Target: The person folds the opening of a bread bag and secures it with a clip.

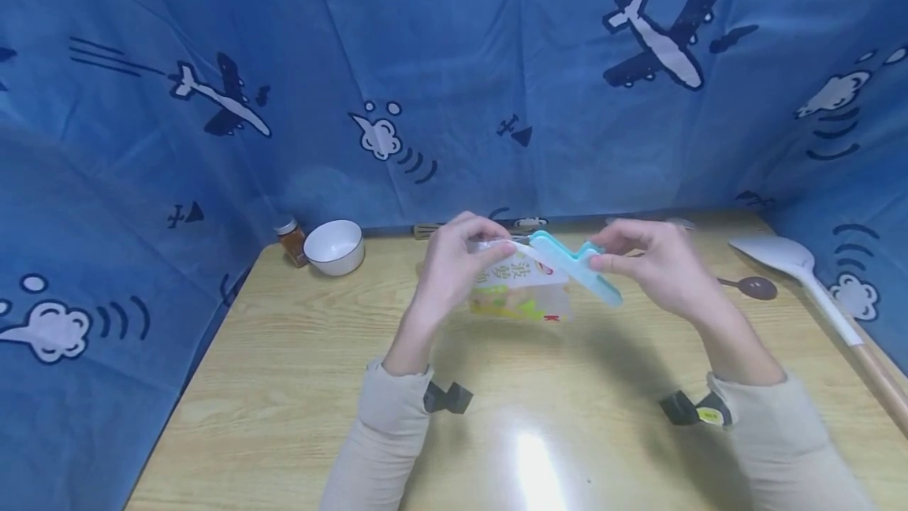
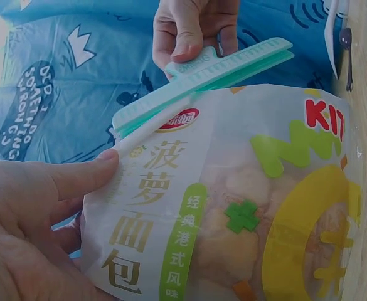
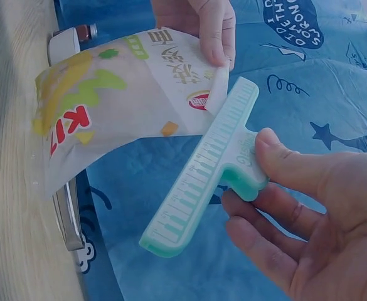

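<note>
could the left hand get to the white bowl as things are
Probably not right away. The left hand is busy pinching the top of the bread bag. The way itself looks free: the white bowl sits on the table to its left, with only a spice jar beside it.

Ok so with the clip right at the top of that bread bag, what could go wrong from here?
The teal clip meets only the corner of the bread bag, so it may bite just part of the top and leave a gap. The left hand pinches the bag by its upper edge only; the hanging bag could twist or slip. The right hand holds the clip by its small handles and could lose its grip.
</note>
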### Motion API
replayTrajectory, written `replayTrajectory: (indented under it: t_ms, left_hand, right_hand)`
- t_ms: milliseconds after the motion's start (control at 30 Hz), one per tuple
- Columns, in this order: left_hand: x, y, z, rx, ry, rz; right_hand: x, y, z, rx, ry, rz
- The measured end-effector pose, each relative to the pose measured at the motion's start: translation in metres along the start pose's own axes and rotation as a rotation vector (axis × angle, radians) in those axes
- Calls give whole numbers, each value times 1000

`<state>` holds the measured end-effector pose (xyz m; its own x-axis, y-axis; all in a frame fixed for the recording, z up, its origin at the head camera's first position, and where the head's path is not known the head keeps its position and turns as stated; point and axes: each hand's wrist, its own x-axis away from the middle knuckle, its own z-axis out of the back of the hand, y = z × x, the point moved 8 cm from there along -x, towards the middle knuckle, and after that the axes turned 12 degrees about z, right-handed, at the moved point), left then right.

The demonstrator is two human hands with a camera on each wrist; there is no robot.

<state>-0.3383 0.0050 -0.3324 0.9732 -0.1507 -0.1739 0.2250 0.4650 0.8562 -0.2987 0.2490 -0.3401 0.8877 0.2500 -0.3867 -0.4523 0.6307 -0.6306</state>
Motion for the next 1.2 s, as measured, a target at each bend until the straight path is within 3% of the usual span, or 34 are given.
replayTrajectory:
  t_ms: [433,667,967,1200]
  left_hand:
    - [1,3,-6,27,-69,-20]
    - [0,0,-10,69,-95,-4]
    - [1,-2,-19,86,-173,15]
    - [3,0,-22,93,-182,-13]
  right_hand:
    - [-3,-5,-6,24,-29,53]
    - [-1,-4,-9,53,-41,38]
    - [-1,-4,-15,16,-50,37]
    - [-2,-6,-17,12,-39,49]
